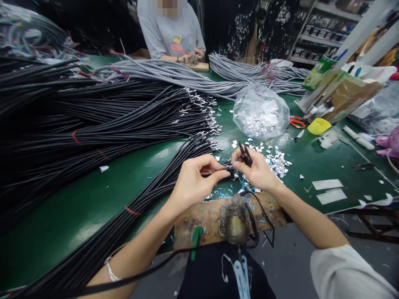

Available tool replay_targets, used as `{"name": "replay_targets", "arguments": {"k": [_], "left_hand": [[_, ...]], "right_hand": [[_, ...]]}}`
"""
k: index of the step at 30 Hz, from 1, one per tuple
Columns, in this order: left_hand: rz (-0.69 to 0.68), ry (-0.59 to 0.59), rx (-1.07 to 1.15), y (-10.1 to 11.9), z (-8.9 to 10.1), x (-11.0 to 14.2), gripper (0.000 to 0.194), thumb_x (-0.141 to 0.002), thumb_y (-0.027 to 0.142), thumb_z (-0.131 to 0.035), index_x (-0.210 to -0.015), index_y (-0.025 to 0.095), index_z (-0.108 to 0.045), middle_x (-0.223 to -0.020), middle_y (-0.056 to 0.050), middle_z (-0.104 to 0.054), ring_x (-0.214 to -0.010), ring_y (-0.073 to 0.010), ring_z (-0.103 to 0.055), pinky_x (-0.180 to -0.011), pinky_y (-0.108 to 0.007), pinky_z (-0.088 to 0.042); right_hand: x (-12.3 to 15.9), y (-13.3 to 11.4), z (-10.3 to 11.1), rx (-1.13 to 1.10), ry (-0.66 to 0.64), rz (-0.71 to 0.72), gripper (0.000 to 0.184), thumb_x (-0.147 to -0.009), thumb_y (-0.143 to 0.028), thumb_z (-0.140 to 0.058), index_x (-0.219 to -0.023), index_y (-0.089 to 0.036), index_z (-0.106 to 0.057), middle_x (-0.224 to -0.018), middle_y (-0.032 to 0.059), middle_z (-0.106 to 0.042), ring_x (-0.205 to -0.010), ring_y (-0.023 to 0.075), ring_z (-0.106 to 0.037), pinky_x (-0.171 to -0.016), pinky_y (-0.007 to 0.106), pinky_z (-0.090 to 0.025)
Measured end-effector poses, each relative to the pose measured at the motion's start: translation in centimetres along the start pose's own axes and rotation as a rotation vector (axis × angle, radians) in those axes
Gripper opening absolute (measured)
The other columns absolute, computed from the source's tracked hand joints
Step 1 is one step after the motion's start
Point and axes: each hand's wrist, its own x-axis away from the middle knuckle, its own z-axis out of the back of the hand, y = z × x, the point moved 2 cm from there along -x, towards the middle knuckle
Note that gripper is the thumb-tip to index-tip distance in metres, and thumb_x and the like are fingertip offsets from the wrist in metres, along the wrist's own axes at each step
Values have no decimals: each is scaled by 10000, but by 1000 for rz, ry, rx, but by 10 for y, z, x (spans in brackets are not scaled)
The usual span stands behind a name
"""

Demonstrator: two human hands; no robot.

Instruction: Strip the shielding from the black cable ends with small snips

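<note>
My left hand (199,176) is closed in a pinch on the end of a black cable (229,169), above the green table. Close by on the right, my right hand (257,168) is closed too. A small black two-pronged hand tool (245,154) sticks up from its grip; whether it is tweezers or snips I cannot tell. The fingertips of this hand meet the thin wires at the cable's end, partly hidden by the fingers. Under the hands lie blue wire scraps (222,193), with silvery foil scraps (278,163) just beyond on the right.
Bundles of black cable (149,128) cover the left, with grey cables (174,74) behind. A clear bag of scraps (261,111) stands ahead, near orange-handled scissors (297,121). In front, a small machine (235,222) sits on a wooden board (199,216). A co-worker (171,37) works opposite.
</note>
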Motion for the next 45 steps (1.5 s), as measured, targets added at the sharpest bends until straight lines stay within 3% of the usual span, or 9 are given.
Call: {"name": "replay_targets", "arguments": {"k": [3,6,9,12,17,23,30,36,45], "left_hand": [[-86,89,-89,0,1,0,119,-691,264,-708,-685,155,-662,-673,-27,-670,-604,-127,-610,-570,-228,-493],[-46,-19,-141,2,0,-1,148,-755,277,-638,-693,152,-687,-598,-20,-656,-520,-111,-568,-467,-202,-434],[-27,-48,-141,4,1,0,171,-776,269,-610,-674,151,-680,-529,-5,-617,-433,-88,-503,-385,-188,-368],[-73,96,-78,5,3,3,83,-729,245,-675,-717,163,-673,-602,-3,-639,-486,-101,-565,-446,-203,-460],[-162,221,-121,5,3,7,66,-723,228,-695,-717,172,-663,-662,1,-646,-565,-106,-604,-528,-214,-512],[-207,272,-167,8,3,9,69,-722,214,-704,-713,165,-655,-651,12,-631,-556,-89,-584,-526,-202,-491],[-277,281,-235,12,2,10,53,-726,182,-697,-701,167,-653,-645,19,-623,-566,-79,-565,-529,-193,-479],[-275,280,-240,13,2,10,62,-724,181,-698,-695,160,-648,-632,22,-620,-544,-72,-556,-506,-186,-462],[-280,245,-231,14,2,10,54,-720,162,-701,-693,162,-654,-627,26,-620,-545,-72,-562,-513,-186,-470]], "right_hand": [[2,0,-6,-189,-83,-90,131,-833,-296,-496,-750,-200,-464,-603,-52,-386,-519,90,-335,-502,254,-308],[3,-9,2,111,-42,111,87,-812,-144,-482,-743,-196,-491,-730,0,-467,-683,119,-440,-611,278,-360],[3,-14,23,365,185,234,157,-780,-51,-472,-755,-203,-503,-759,7,-481,-717,131,-455,-631,285,-359],[5,-13,41,333,608,184,104,-845,-126,-499,-802,-211,-543,-762,2,-512,-694,126,-477,-636,286,-378],[8,-19,20,318,301,193,113,-848,-170,-551,-872,-207,-655,-796,18,-606,-717,129,-547,-621,280,-421],[14,-26,11,271,208,250,90,-818,-204,-605,-848,-194,-689,-733,22,-638,-639,117,-549,-574,273,-435],[15,-24,12,295,278,220,118,-821,-189,-596,-870,-189,-703,-717,19,-631,-613,108,-537,-527,255,-415],[18,-23,9,322,328,355,242,-777,-102,-615,-969,-218,-705,-776,11,-657,-618,90,-553,-521,229,-428],[14,-22,10,160,247,174,155,-827,-197,-598,-923,-155,-713,-735,24,-637,-673,106,-563,-597,254,-437]]}}
